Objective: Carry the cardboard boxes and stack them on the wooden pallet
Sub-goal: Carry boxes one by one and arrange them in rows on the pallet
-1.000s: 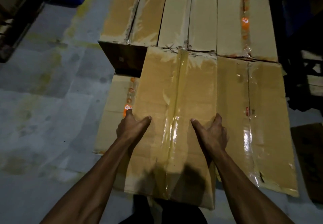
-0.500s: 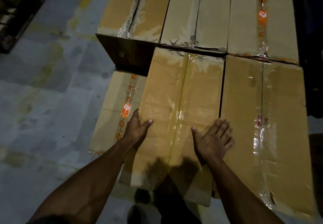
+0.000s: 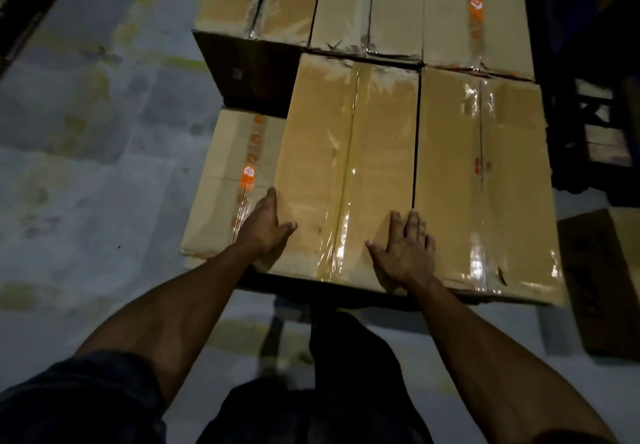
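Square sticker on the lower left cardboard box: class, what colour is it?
Orange square sticker with a white mark; head view.

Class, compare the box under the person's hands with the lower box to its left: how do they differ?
The held box sits on the upper layer; the lower box lies a layer below. The held box has clear tape; the lower box has orange-printed tape. Both hands, left hand and right hand, touch only the held box. Both are brown cardboard.
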Demonstrator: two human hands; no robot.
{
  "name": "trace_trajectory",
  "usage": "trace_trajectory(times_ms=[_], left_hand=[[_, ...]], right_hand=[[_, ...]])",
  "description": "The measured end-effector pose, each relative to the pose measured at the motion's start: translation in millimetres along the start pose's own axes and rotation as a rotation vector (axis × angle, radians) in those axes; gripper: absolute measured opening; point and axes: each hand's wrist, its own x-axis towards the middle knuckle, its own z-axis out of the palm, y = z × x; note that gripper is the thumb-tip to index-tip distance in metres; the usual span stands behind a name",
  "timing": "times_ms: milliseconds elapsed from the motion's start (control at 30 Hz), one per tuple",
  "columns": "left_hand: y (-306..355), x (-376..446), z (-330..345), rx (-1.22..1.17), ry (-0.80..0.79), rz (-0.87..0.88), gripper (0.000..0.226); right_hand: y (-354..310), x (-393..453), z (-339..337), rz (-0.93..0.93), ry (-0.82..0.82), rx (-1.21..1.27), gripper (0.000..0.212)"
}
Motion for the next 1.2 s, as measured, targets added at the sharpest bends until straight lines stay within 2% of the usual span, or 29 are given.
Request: trace_trajectory(times_ms=[267,333,433,600,733,1200], left_hand=[[-43.2,-62.7,7.6,0.238,-0.206,0.118,0.123],[-45.6,-66.5,8.5,0.323,-0.218,0.137,0.124],[-43.9,-66.0,11.3,0.389,-0.151,0.163,0.113],[-45.3,-62.7,14.0,0.291,-0.066,0.188,0.104],[-44.6,-61.0,15.9,0.231,-0.029,0.22,0.102],[-39.5,-49.8,13.0,0.195,-0.014,0.229,0.097]], right_hand=[[8.1,-49.5,23.2,-0.011,-0.079,-0.081,0.124],[9.9,-52.7,27.9,-0.025,-0.074,-0.095,0.128],[12.7,-53.7,34.0,-0.03,-0.043,-0.111,0.126],[12.8,-52.4,40.5,-0.035,0.064,-0.108,0.112],[11.9,-52.3,40.3,-0.041,0.08,-0.108,0.108],[5.9,-49.4,36.2,-0.011,0.137,-0.149,0.1]])
